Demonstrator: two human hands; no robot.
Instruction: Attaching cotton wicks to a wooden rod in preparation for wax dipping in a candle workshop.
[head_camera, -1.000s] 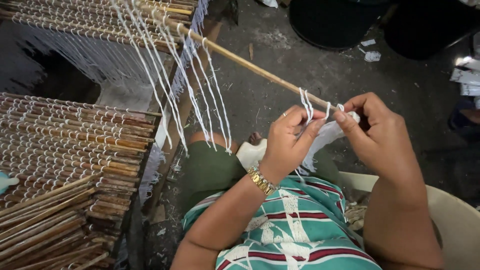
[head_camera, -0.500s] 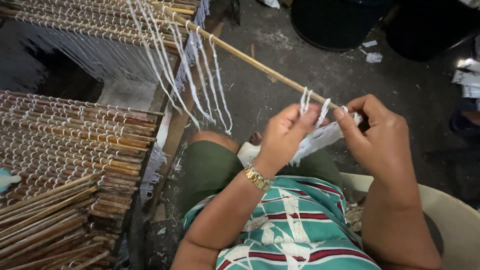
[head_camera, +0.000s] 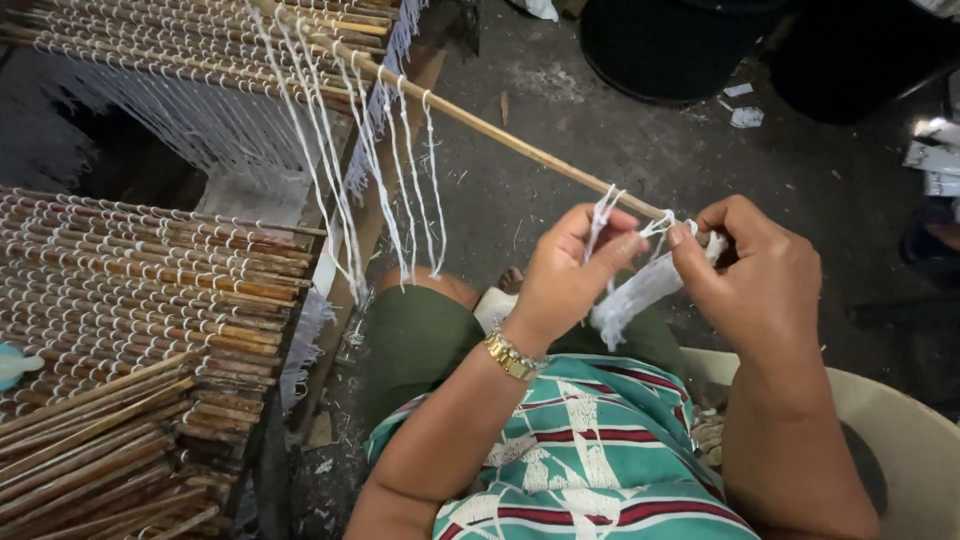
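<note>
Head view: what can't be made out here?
- Near end of the thin stick: hidden behind the right hand.
- How the white string is looped: too fine, partly covered by the left hand fingers.
- Woven stick mat: cut off by the left edge.

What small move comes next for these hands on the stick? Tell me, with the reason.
Probably pull the white string snug around the thin bamboo stick. The left hand and right hand pinch a loose loop at the stick's near end, while the strings farther along already hang tied from it.
</note>
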